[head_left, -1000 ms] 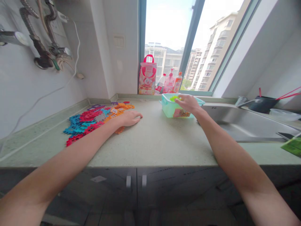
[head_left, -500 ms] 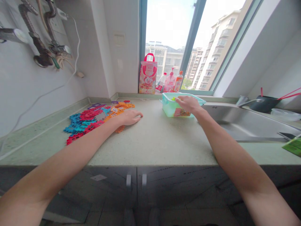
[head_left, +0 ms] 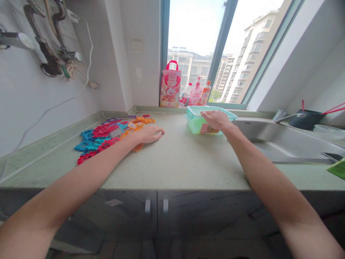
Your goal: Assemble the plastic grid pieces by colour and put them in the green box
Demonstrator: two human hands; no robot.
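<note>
Fingers (head_left: 207, 114) of the right hand (head_left: 217, 119) are resting over a mint-green tub (head_left: 193, 124) beside the sink (head_left: 272, 144), apparently picking at something inside; their tips are hiding, so I cannot tell their grip. The left hand (head_left: 150, 134), loosely open, nothing showing in it, is lying beside colourful pieces (head_left: 106, 132). Lifting anything out is calling for rising clear of the tub.

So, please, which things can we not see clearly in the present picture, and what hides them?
All in the head view:
- Contents of the tub: mostly hidden by its front wall and the right hand.
- Right hand's grip: hidden by its own back.
- Some plastic pieces: covered by the left arm.
- Green packet: cut by the right edge.
- Tub's label: blurred.
</note>
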